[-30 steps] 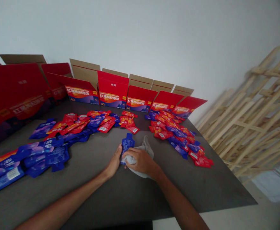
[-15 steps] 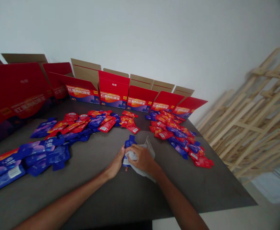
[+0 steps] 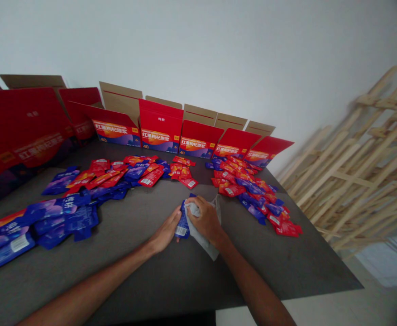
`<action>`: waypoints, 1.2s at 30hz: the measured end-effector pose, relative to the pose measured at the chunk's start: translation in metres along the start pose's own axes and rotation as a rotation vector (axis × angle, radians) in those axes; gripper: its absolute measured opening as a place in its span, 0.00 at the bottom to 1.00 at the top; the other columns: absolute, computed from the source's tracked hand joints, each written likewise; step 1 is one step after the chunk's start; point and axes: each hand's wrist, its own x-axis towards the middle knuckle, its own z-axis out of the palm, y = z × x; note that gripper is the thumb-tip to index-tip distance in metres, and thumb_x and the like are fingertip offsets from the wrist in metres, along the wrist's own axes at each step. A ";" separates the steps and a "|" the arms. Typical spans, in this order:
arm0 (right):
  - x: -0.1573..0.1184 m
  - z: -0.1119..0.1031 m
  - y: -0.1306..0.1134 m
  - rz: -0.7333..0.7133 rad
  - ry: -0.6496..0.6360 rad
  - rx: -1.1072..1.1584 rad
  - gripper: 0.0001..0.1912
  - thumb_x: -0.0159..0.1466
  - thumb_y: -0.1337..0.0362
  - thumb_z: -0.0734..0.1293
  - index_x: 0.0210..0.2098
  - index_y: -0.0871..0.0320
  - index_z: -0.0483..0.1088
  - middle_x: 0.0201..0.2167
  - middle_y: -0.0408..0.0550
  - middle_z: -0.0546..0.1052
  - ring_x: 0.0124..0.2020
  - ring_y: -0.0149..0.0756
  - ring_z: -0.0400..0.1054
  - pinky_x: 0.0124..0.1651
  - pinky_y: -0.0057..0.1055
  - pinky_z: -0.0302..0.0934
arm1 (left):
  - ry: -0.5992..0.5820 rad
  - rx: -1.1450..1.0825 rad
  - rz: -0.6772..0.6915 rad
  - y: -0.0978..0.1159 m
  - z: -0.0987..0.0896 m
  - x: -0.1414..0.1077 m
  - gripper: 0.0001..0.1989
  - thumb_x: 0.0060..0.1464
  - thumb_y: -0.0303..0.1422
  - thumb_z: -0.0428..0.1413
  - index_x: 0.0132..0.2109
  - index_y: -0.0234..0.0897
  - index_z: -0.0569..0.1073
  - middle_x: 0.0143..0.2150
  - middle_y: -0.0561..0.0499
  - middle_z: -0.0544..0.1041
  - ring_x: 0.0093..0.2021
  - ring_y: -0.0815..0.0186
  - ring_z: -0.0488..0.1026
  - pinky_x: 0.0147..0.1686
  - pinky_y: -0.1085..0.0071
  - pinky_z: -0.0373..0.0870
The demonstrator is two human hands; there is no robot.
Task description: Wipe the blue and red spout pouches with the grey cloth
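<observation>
A blue pouch (image 3: 182, 226) with a white barcode label lies tilted on the dark tabletop. Along its left edge is my left hand (image 3: 166, 231), gripping it with the fingers close together. My right hand (image 3: 206, 219) is closed around a bunched pale grey cloth (image 3: 205, 244), pressed to the pouch's upper part. Loose cloth hangs down below the right hand and spreads out on its right side. The fingers and the cloth hide part of the pouch.
Piles of red and blue pouches lie on the table, one at the left (image 3: 79, 217), one at the right (image 3: 252, 190). Open red cartons (image 3: 160, 131) line the back against a white wall. Wooden frames (image 3: 351, 181) lean beyond the table's right edge.
My right hand and the cloth have moved slightly right and up along the pouch. The pouch is now more tilted, and its barcode end shows more.
</observation>
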 end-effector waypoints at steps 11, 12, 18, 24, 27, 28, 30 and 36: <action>-0.010 0.008 -0.009 -0.170 -0.300 0.018 0.13 0.61 0.70 0.68 0.44 0.52 0.72 0.41 0.42 0.77 0.42 0.35 0.73 0.46 0.28 0.64 | 0.363 -0.185 0.101 -0.001 -0.009 0.019 0.18 0.53 0.43 0.60 0.48 0.40 0.76 0.56 0.47 0.76 0.66 0.56 0.60 0.57 0.69 0.62; -0.009 0.009 -0.008 -0.149 -0.281 0.012 0.13 0.61 0.71 0.68 0.44 0.52 0.72 0.41 0.43 0.77 0.42 0.35 0.73 0.47 0.29 0.64 | 0.364 -0.188 0.091 0.000 -0.009 0.020 0.18 0.53 0.43 0.60 0.48 0.40 0.76 0.55 0.47 0.76 0.65 0.55 0.61 0.57 0.68 0.63; -0.001 0.000 -0.002 0.008 0.008 0.028 0.09 0.63 0.68 0.65 0.44 0.54 0.71 0.41 0.46 0.76 0.43 0.37 0.72 0.48 0.31 0.63 | 0.155 -0.239 -0.022 0.010 0.002 0.011 0.27 0.51 0.41 0.61 0.57 0.38 0.68 0.41 0.48 0.78 0.30 0.64 0.74 0.29 0.70 0.72; 0.002 -0.009 -0.005 0.047 0.220 0.138 0.08 0.64 0.65 0.62 0.42 0.55 0.70 0.39 0.47 0.76 0.42 0.38 0.71 0.48 0.34 0.63 | 0.034 -0.364 -0.117 0.024 0.009 0.000 0.25 0.55 0.37 0.58 0.59 0.44 0.64 0.33 0.55 0.72 0.26 0.69 0.70 0.20 0.75 0.68; -0.002 -0.002 -0.009 0.000 0.195 0.189 0.07 0.65 0.64 0.62 0.42 0.55 0.69 0.38 0.46 0.75 0.41 0.37 0.71 0.47 0.33 0.64 | -0.065 -0.446 -0.178 0.025 0.010 -0.004 0.22 0.57 0.43 0.56 0.57 0.45 0.66 0.28 0.57 0.68 0.22 0.70 0.65 0.16 0.77 0.62; -0.004 0.001 -0.011 -0.020 0.162 0.200 0.07 0.65 0.64 0.63 0.42 0.55 0.69 0.37 0.46 0.75 0.41 0.36 0.71 0.47 0.33 0.64 | -0.079 -0.458 -0.188 0.024 0.011 -0.005 0.20 0.58 0.45 0.55 0.54 0.43 0.69 0.26 0.57 0.67 0.21 0.70 0.64 0.17 0.77 0.62; -0.007 0.007 -0.014 -0.046 0.091 0.207 0.07 0.64 0.64 0.63 0.43 0.54 0.69 0.38 0.45 0.75 0.41 0.36 0.71 0.47 0.33 0.64 | -0.061 -0.448 -0.194 0.020 0.012 -0.007 0.19 0.58 0.49 0.54 0.45 0.38 0.73 0.23 0.56 0.67 0.22 0.70 0.65 0.21 0.76 0.64; -0.011 0.017 -0.017 -0.086 0.032 0.210 0.08 0.64 0.66 0.64 0.44 0.54 0.69 0.39 0.46 0.74 0.42 0.36 0.71 0.48 0.31 0.64 | 0.096 -0.402 -0.128 0.011 0.014 -0.007 0.25 0.55 0.53 0.55 0.44 0.35 0.76 0.37 0.48 0.80 0.41 0.59 0.76 0.43 0.67 0.70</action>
